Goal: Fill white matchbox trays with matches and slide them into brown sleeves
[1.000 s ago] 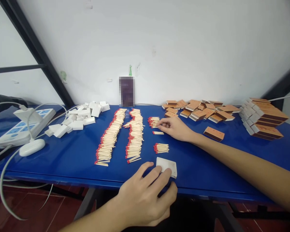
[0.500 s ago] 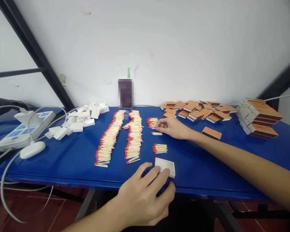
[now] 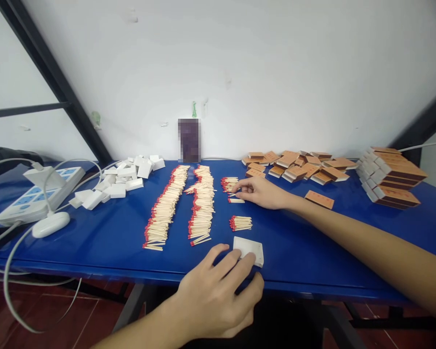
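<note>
My right hand [image 3: 258, 192] pinches a match [image 3: 232, 195] with thumb and forefinger, between a small match bundle [image 3: 229, 184] and some loose matches [image 3: 235, 200]. Another short stack of red-headed matches [image 3: 241, 223] lies nearer me. My left hand [image 3: 221, 286] is spread at the table's front edge, with its middle fingertips on a white matchbox tray [image 3: 247, 245]; the tray's inside is partly covered by the fingers. Two long rows of matches, a left row [image 3: 166, 208] and a right row [image 3: 202, 208], run away from me.
White inner trays [image 3: 119, 179] are heaped back left, beside a power strip [image 3: 39, 194] with cables. Orange matchbox sleeves [image 3: 298, 165] pile up at the back, one sleeve [image 3: 319, 199] lies apart, and stacked matchboxes [image 3: 392, 177] stand right. A pixelated dark object [image 3: 189, 140] leans on the wall.
My right hand has shifted slightly, its fingers now reaching between the far bundle and the loose matches, with a match showing at the fingertips. My left hand stays on the tray.
</note>
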The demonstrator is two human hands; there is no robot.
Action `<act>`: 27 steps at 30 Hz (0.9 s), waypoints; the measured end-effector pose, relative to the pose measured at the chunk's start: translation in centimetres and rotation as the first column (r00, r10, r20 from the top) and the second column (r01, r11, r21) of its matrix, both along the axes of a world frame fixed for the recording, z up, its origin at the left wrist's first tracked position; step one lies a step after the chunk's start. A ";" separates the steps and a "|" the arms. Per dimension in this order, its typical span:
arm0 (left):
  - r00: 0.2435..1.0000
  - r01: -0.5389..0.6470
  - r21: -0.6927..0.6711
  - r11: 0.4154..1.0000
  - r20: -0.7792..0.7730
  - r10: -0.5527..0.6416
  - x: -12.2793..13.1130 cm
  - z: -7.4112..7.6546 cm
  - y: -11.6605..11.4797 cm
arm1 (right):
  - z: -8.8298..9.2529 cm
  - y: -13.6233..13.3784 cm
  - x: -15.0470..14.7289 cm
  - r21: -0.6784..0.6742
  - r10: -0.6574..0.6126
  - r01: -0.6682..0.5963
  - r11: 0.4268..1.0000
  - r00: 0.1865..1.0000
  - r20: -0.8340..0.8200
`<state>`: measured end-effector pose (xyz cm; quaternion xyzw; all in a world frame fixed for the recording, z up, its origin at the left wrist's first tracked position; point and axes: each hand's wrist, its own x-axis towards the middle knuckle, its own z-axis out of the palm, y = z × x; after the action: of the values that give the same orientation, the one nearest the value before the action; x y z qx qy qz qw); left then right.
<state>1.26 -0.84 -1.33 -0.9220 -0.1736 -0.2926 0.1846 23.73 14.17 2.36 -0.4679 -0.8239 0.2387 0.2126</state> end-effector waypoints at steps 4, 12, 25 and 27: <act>1.000 -0.002 0.007 1.000 0.001 0.002 0.0 0.0 0.0 | 0.0 0.0 0.0 0.011 0.003 -0.003 1.000 1.000 0.001; 1.000 -0.004 -0.001 1.000 -0.011 0.004 -0.1 -0.1 0.0 | 0.0 0.0 0.0 -0.003 -0.009 0.009 1.000 1.000 -0.006; 1.000 0.004 -0.012 1.000 -0.017 -0.005 0.0 -0.1 0.0 | -0.5 0.2 0.1 0.005 -0.023 0.024 1.000 0.997 -0.073; 1.000 -0.001 -0.010 1.000 -0.017 0.001 0.0 -0.1 0.0 | -0.6 0.1 0.1 0.012 -0.026 0.027 1.000 0.997 -0.071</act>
<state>1.24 -0.81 -1.45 -0.9254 -0.1739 -0.2838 0.1814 23.81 14.30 1.77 -0.4685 -0.8113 0.2469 0.2478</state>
